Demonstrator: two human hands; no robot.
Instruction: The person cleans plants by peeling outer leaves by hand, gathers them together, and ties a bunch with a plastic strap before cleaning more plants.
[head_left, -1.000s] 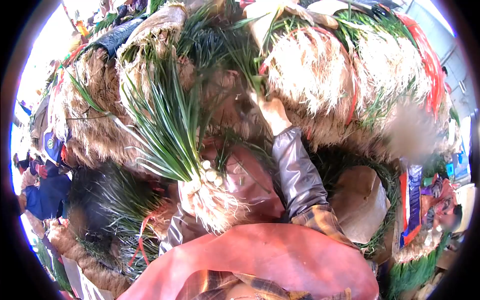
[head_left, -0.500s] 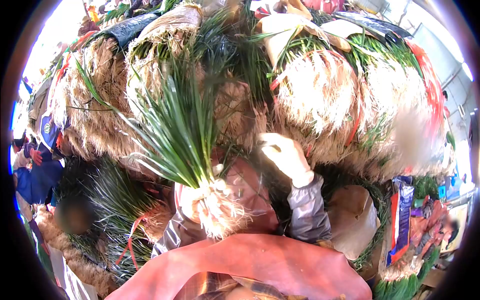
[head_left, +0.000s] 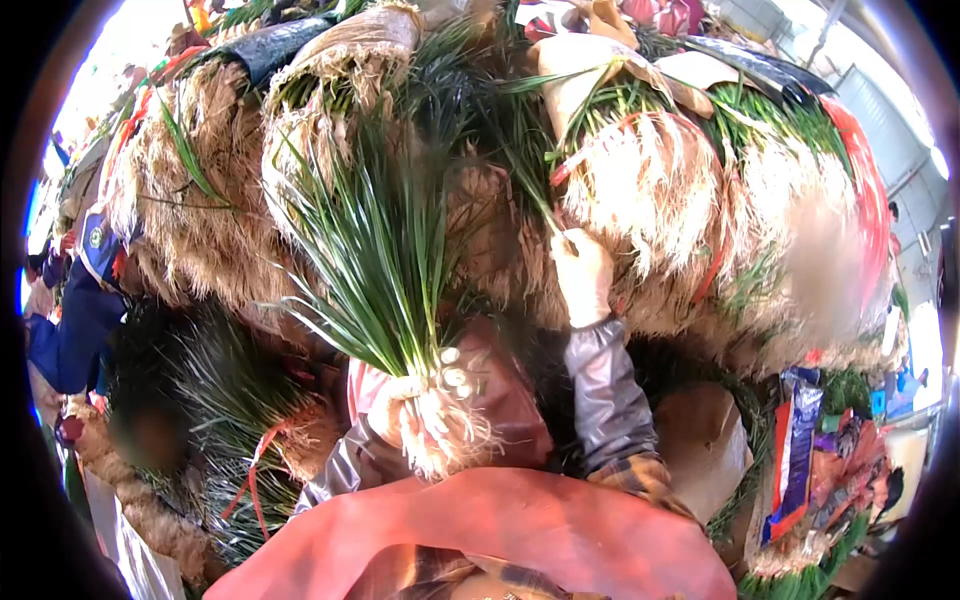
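Note:
My left hand point(head_left: 388, 412) is closed around the white base of a bunch of spring onions point(head_left: 395, 270). Their dark green leaves fan up and away from me, and the pale roots hang over my fingers toward my apron point(head_left: 480, 530). Farther off to the right, my right hand point(head_left: 584, 272) pinches the pale end of a single spring onion stalk point(head_left: 540, 198), whose leaves run up toward the stacked bundles. Just beside that hand is a large root-end bundle point(head_left: 640, 190) tied with red string.
More tied bundles point(head_left: 180, 190) are stacked in a wall ahead, roots facing me. Lower left lies another leafy bunch point(head_left: 240, 400) with red ribbon. A brown sheet point(head_left: 703, 445) and a blue-and-orange bag point(head_left: 797, 455) are at right. A person in blue point(head_left: 80, 325) is at far left.
My right hand has moved up and away from me and now grips a stalk near the bundles. The bunch in my left hand has stayed nearly in place; a long stray leaf on its left no longer shows.

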